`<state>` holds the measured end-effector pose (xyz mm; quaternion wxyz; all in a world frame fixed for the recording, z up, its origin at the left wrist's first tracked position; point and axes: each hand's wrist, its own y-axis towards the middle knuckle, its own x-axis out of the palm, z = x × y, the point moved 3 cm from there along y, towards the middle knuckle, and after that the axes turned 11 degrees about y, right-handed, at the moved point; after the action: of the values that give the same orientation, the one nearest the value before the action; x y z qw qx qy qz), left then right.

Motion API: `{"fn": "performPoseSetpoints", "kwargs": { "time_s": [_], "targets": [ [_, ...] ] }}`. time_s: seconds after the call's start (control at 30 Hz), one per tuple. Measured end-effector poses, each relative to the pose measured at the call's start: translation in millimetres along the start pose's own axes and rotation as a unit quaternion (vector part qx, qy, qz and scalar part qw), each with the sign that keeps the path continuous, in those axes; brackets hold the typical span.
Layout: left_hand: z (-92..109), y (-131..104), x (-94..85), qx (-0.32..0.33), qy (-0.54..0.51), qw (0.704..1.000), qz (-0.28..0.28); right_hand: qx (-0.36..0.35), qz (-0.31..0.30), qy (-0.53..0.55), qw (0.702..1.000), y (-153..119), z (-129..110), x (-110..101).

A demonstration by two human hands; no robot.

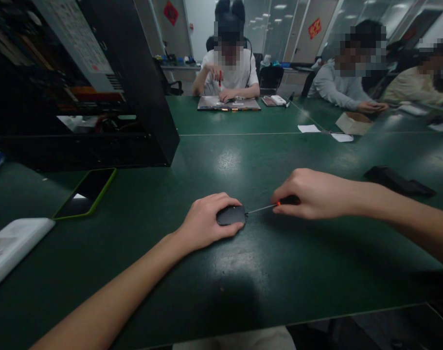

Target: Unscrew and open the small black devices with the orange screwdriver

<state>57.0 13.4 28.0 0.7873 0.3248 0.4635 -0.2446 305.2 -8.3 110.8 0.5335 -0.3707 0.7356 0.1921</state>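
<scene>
My left hand (204, 218) is closed around the sides of a dark, rounded computer mouse (230, 216) on the green tabletop. Between its thumb and fingers a flat face shows; whether that is the underside I cannot tell. From the right, my right hand (305, 194) grips a screwdriver (262, 208), its black and orange handle partly hidden by the fingers. The thin metal shaft points left, with its tip at the mouse's right end, by a small dark bit there.
An open black computer case (141, 146) stands at left. Near it lie a green-edged phone (86, 194) and a white box (17, 248). A black object (398, 181) sits beyond my right forearm. Across the green table (221, 150), a person (228, 73) works on a flat panel (228, 103).
</scene>
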Motion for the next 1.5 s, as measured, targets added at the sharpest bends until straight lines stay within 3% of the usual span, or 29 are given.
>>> {"fn": "performPoseSetpoints", "kwargs": {
  "time_s": [0.1,0.2,0.3,0.4,0.57,0.67,0.73,0.8,0.9,0.97,1.07,1.2,1.33,1.5],
  "targets": [
    [0,0,-0.6,0.002,0.0,1.0,-0.003,-0.114,0.083,-0.191,0.972,-20,-1,19],
    [1,-1,-1.4,0.012,0.0,1.0,0.003,-0.176,0.155,-0.295,0.926,-36,5,43],
    [1,-1,-1.7,0.015,-0.002,1.0,0.002,-0.189,0.227,-0.305,0.905,-39,17,66],
    [0,-2,-1.7,0.018,-0.003,1.0,0.001,-0.164,0.274,-0.241,0.917,-34,28,81],
    [-2,-3,-1.1,0.026,-0.004,1.0,0.009,-0.131,0.233,-0.071,0.961,-27,36,89],
    [-3,-3,-1.1,0.027,-0.008,1.0,0.012,-0.128,0.215,0.029,0.968,-26,37,88],
    [-2,-3,-1.3,0.029,-0.01,0.999,0.011,-0.142,0.232,-0.011,0.962,-28,34,85],
    [-2,-3,-1.3,0.029,-0.008,1.0,0.007,-0.168,0.242,-0.13,0.947,-31,25,77],
    [-3,-3,-0.9,0.034,-0.006,0.999,0.004,-0.198,0.214,-0.301,0.908,-35,7,60],
    [-3,-3,-0.7,0.037,-0.005,0.999,0.006,-0.202,0.189,-0.341,0.898,-36,-1,48],
    [-3,-4,-0.8,0.039,-0.006,0.999,0.013,-0.181,0.167,-0.288,0.925,-33,-2,41],
    [-3,-4,-1.0,0.038,-0.007,0.999,0.009,-0.104,0.159,-0.132,0.973,-26,17,55],
    [-1,-4,-0.9,0.044,-0.01,0.999,0.014,-0.088,0.164,-0.145,0.972,-23,26,70],
    [-2,-5,-0.2,0.042,-0.012,0.999,0.008,-0.115,0.205,-0.174,0.956,-32,21,62]
  ]
}}
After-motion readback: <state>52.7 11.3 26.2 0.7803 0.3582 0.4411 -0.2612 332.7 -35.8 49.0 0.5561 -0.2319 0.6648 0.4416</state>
